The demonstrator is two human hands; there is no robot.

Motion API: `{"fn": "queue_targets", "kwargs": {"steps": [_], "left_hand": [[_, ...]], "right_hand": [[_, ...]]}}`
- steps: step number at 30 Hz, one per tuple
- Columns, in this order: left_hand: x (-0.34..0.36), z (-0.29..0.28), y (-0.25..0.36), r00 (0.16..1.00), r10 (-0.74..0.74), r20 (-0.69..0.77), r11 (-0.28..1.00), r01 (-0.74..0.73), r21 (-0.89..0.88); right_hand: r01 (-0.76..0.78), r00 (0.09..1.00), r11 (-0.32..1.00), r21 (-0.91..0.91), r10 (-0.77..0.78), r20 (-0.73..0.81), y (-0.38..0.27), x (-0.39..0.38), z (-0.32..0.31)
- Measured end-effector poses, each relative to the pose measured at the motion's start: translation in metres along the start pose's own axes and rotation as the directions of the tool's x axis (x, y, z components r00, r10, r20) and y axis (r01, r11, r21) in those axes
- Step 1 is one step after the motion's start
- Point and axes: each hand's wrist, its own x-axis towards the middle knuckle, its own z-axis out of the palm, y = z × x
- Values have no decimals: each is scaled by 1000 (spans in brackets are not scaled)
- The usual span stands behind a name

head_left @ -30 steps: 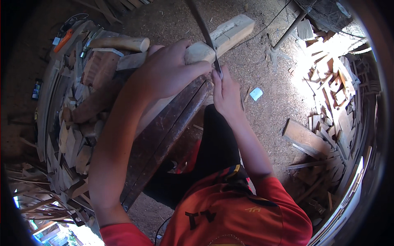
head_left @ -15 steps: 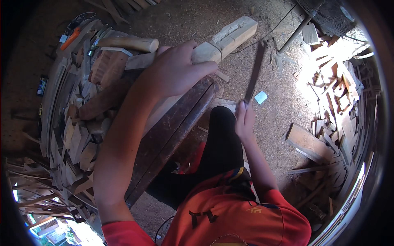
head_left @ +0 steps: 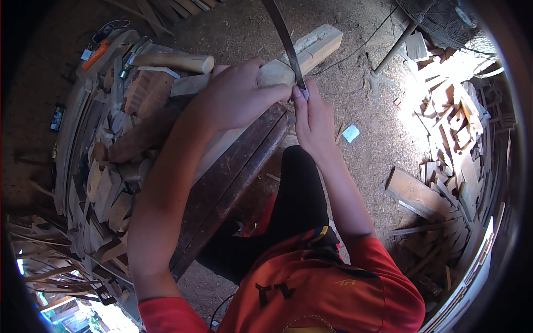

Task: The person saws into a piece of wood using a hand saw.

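My left hand (head_left: 236,100) is wrapped round the near end of a pale squared piece of wood (head_left: 319,49), which has a rough hollow along its upper face. The wood juts past the end of a dark wooden bench (head_left: 233,161). My right hand (head_left: 315,119) grips the lower end of a long, narrow, dark metal blade (head_left: 285,40). The blade crosses the wood just beyond my left fingers and points away from me; its far tip is cut off by the top edge. Whether it is a file or a saw blade cannot be made out.
Left of the bench lie a hammer with a thick wooden handle (head_left: 172,61), an orange-handled tool (head_left: 98,54) and many wood offcuts (head_left: 108,186). A fan (head_left: 444,22) stands at the far right, above a heap of scraps (head_left: 458,139). A pale blue piece (head_left: 351,133) lies on the floor.
My right hand has moved up and left with the blade, from beside my knee to the wood. The blade now leans left across it. My left hand has hardly moved.
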Motion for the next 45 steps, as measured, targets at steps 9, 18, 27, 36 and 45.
{"fn": "queue_targets", "kwargs": {"steps": [9,18,27,36,45], "left_hand": [[-3,-1,5,999,-28,38,1000,28,7],[2,0,0,996,-89,-24,996,89,-2],[-3,-2,3,996,7,-91,997,0,76],[-7,1,10,955,192,-226,950,-123,286],[-7,0,17,807,464,-366,830,-251,498]], "right_hand": [[-44,998,998,47,42,42,34,-18,19],[-294,948,952,-82,302,103,166,-178,16],[-389,906,884,258,418,-66,153,-152,14],[-414,868,704,577,497,16,121,-143,3],[-430,851,658,618,524,36,108,-134,4]]}}
